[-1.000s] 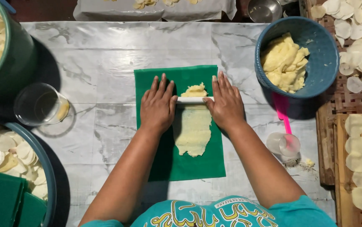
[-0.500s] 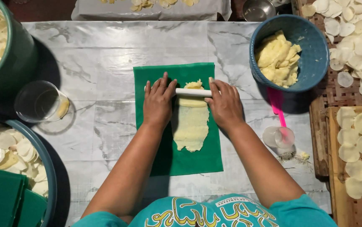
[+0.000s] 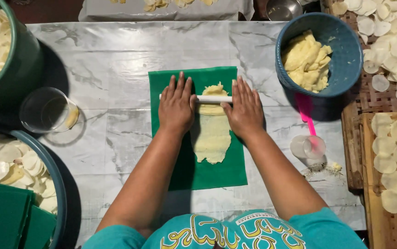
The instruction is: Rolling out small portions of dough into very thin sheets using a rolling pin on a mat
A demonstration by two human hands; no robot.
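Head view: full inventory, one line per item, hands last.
Green mat: 1, table centre.
Dough sheet: 1, pale yellow, on mat.
White roller: 1, across dough.
Blue bowl: 1, upper right, holds dough lumps.
Clear cup: 1, left.
Pink-handled cutter: 1, right of mat.
Cut discs: many, pale, right trays.
Green tub: 1, upper left.
Marble table: 1, grey-white.
Left hand: on roller.
Right hand: on roller.

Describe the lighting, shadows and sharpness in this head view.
Head view: even overhead light; sharp on both hands, left, right, and the dough; soft shadows beside the blue bowl and glass; faint sheen on the marble table; top edge dark.
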